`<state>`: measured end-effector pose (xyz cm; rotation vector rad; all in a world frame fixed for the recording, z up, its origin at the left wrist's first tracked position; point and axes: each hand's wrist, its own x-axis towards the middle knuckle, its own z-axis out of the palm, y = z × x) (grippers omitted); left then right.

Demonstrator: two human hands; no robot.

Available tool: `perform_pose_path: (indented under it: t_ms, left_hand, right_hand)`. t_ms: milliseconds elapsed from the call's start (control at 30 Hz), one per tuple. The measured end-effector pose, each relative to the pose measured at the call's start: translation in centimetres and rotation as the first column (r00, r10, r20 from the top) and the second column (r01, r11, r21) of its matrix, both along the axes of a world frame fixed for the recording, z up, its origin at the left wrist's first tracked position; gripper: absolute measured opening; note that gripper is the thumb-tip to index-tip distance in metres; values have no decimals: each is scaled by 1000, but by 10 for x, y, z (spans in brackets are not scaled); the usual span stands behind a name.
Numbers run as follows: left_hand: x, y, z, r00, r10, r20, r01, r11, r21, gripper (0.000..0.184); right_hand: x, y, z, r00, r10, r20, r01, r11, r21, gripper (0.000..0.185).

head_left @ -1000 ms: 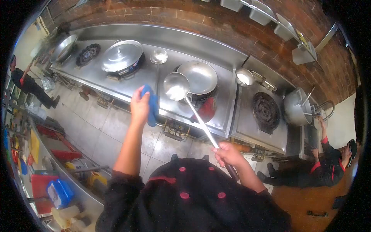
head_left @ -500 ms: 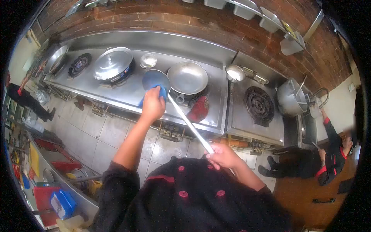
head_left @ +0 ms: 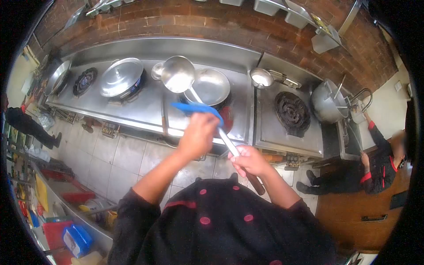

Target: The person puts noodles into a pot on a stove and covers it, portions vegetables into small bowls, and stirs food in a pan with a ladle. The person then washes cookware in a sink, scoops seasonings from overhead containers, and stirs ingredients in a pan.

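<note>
A large metal ladle [head_left: 178, 74] is held up over the stove, its bowl in front of the wide metal pan [head_left: 211, 86]. My right hand [head_left: 248, 161] is wrapped round the lower handle, near its dark end. My left hand [head_left: 197, 136] grips a blue cloth [head_left: 198, 108], which lies against the upper part of the handle, below the bowl. Partly hidden behind the handle and cloth, a red cloth [head_left: 227, 119] rests on the stove beside the pan. A small round metal bowl [head_left: 157, 71] shows just left of the ladle.
On the stove [head_left: 150, 101] stand a lidded pan [head_left: 122, 77] at left and a bare burner [head_left: 292, 114] at right. A big pot [head_left: 327, 101] is near a co-worker [head_left: 383, 165] at right. Another person [head_left: 31, 123] stands far left. Blue container [head_left: 77, 240] lower left.
My left hand with the blue cloth has moved right to the ladle, from the bowl down onto the handle. The ladle bowl has risen and shifted left. The view has shifted.
</note>
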<state>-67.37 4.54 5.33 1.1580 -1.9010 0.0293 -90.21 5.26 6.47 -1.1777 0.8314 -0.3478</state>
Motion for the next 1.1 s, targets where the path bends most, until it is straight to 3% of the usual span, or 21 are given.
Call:
perform_pose_path:
  t_ms: [67,167,200,267,333,400,467,533,600,700,800,833,933,1033,1067,1100]
  left_hand:
    - [-18,20,-2,995,-96,-41,99,992,80,34]
    - [-12,10,-34,976,-2,-219,-5,1000,-28,40]
    - [-7,2,-39,860,-3,-510,35,998,53,42]
    - [3,-25,-37,395,82,-915,173,971,162,45]
    - [6,-39,-16,64,115,-991,216,968,126,45]
    - [-2,-41,-5,-41,4,-999,327,945,-9,46]
    - [-15,-27,-2,-123,15,-992,511,858,-50,47]
    - [-42,-16,-9,-98,-16,-995,552,831,-68,50]
    - [-60,2,-18,92,130,-987,559,813,160,50]
    - [-66,13,-15,447,172,-878,478,783,397,45]
    - [-65,24,-32,893,33,-448,163,906,391,36]
    - [-66,25,-30,920,-52,-388,168,948,271,30]
    - [-70,40,-45,886,-132,-445,323,864,386,30]
    - [-70,38,-49,625,158,-764,578,564,589,33]
    - [-66,37,-54,623,160,-766,566,584,582,34]
    - [-61,35,-62,616,169,-769,549,608,573,35]
  right_hand:
    - [2,-1,0,997,-23,70,21,999,29,13]
    - [4,-1,-6,988,3,155,-16,997,81,16]
    - [4,1,-9,984,17,180,-35,994,103,18]
    - [6,1,-12,957,26,290,-103,962,254,21]
    - [8,-2,-18,908,33,417,-192,919,346,24]
    - [12,-6,-27,826,34,563,-289,882,372,29]
    - [16,-10,-29,847,19,531,-214,927,309,37]
    - [19,-15,-25,876,-56,479,-94,954,283,39]
    - [18,-15,-22,900,-136,413,21,962,271,40]
    - [14,-14,-18,939,-232,254,174,957,231,39]
    - [6,-11,-20,940,-338,41,340,935,-102,36]
    - [0,-13,-26,902,-432,15,431,896,-108,33]
    - [-39,-25,-37,778,-626,51,625,764,-162,29]
    - [-105,-47,-28,614,-789,-15,779,608,-155,28]
    - [-125,-53,-11,510,-860,-31,834,503,-225,28]
    - [-156,-66,-9,495,-869,14,827,466,-314,27]
